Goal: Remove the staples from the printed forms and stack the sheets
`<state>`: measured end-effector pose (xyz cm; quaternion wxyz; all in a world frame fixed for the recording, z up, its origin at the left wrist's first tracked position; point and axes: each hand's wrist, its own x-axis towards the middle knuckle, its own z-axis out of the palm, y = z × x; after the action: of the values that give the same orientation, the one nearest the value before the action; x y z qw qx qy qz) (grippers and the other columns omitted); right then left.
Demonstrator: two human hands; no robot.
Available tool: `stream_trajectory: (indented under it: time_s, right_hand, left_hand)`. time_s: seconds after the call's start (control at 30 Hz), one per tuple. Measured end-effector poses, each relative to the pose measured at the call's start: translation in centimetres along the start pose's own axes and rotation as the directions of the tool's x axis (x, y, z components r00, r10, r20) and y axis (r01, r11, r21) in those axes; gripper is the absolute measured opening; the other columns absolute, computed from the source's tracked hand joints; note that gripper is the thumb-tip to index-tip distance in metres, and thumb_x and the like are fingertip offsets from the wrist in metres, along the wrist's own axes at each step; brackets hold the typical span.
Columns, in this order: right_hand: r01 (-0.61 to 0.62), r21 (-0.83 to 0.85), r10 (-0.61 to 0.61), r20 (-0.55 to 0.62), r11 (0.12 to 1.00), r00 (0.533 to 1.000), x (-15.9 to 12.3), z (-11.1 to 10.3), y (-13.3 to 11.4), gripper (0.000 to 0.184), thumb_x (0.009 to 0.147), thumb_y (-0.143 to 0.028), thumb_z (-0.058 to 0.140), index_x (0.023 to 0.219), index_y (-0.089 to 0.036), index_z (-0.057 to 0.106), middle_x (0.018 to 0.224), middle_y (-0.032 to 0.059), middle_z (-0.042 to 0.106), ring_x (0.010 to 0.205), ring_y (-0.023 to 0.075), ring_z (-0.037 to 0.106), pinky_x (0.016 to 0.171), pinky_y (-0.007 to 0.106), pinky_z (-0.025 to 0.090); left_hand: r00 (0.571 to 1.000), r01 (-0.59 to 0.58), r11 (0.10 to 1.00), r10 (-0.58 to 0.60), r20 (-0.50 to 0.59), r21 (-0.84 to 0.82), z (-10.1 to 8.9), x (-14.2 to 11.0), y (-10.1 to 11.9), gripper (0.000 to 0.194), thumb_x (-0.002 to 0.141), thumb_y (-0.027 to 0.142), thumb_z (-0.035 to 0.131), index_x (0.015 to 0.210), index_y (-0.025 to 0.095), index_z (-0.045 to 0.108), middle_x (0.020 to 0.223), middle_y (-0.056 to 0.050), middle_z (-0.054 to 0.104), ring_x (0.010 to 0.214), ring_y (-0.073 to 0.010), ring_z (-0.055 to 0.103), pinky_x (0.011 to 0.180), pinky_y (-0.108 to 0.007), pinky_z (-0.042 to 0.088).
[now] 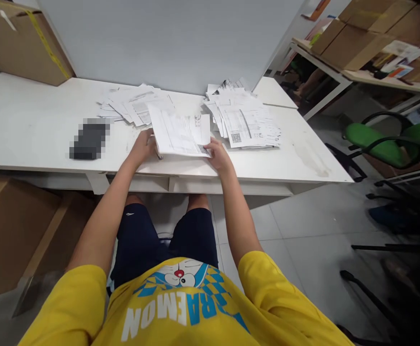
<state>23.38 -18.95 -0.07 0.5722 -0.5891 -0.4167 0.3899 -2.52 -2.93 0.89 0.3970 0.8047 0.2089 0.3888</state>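
Between both hands, just over the front part of the white desk, I hold a printed sheet of paper (181, 132). My left hand (145, 146) is closed on its left edge, with the fingertips partly hidden. At the lower right corner, my right hand (217, 153) pinches the paper between thumb and fingers. Whether it is one sheet or several, I cannot tell. Behind it on the left lies a loose heap of printed papers (132, 103). Another, thicker paper pile (240, 120) spreads to the right, its top sheet bearing a square code.
A blurred-out dark object (89, 139) lies on the white desk (33, 129) to the left. A cardboard box (22, 43) stands at the back left, and more cardboard (11, 230) is below. A grey panel (170, 43) rises behind. Green chairs (375, 142) are at right.
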Motion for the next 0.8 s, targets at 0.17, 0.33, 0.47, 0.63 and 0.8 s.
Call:
stream_trajectory:
  time_s: [0.17,0.33,0.47,0.63,0.8]
  right_hand:
    - [-0.203,0.033,0.185,0.289,0.979,0.939,-4.1,-4.1,-0.7,0.044,0.062,-0.027,0.08,0.104,-0.018,0.071,0.095,0.0076,0.079,0.085,0.0264,0.074,0.069,0.036,0.061]
    - [-0.306,-0.048,0.307,0.267,0.951,0.913,-5.0,-5.4,-1.1,0.033,0.065,-0.016,0.079,0.097,-0.016,0.074,0.096,0.0101,0.08,0.081,0.0229,0.074,0.067,0.031,0.062]
    - [-0.297,-0.055,0.301,0.239,0.953,0.923,-4.9,-5.1,-1.2,0.034,0.065,-0.018,0.079,0.099,-0.019,0.074,0.099,0.0087,0.08,0.087,0.0239,0.076,0.072,0.032,0.064]
    - [-0.284,-0.025,0.282,0.232,0.959,0.931,-5.5,-5.5,-1.3,0.044,0.064,-0.023,0.084,0.106,-0.022,0.073,0.107,0.0077,0.079,0.093,0.0254,0.076,0.073,0.032,0.064]
    - [-0.309,-0.061,0.314,0.198,0.949,0.928,-5.5,-5.3,-1.3,0.044,0.063,-0.024,0.085,0.106,-0.024,0.073,0.108,0.0066,0.079,0.092,0.0251,0.076,0.067,0.031,0.063]
  left_hand:
    - [0.986,0.049,0.988,-0.071,0.148,0.146,0.5,-0.4,0.0,0.026,0.088,0.044,0.067,0.097,0.02,0.072,0.124,-0.01,0.069,0.137,-0.0393,0.046,0.127,-0.058,0.024]
    - [0.98,0.062,0.974,-0.101,0.171,0.219,0.6,-0.4,-0.5,0.028,0.092,0.037,0.055,0.106,0.022,0.072,0.135,-0.01,0.062,0.142,-0.036,0.038,0.127,-0.055,0.023]
    - [0.977,0.041,0.969,-0.089,0.192,0.242,0.7,-0.9,-0.4,0.034,0.095,0.04,0.048,0.112,0.022,0.071,0.136,-0.011,0.061,0.141,-0.0344,0.038,0.126,-0.053,0.024]
    - [0.978,0.018,0.984,-0.055,0.203,0.178,0.6,-1.4,-0.3,0.036,0.098,0.043,0.045,0.11,0.023,0.072,0.137,-0.01,0.06,0.142,-0.033,0.039,0.125,-0.049,0.026]
    - [0.98,0.011,0.994,-0.033,0.195,0.112,0.5,-1.5,-0.4,0.034,0.097,0.045,0.048,0.108,0.025,0.073,0.133,-0.009,0.063,0.14,-0.0326,0.041,0.124,-0.049,0.029]
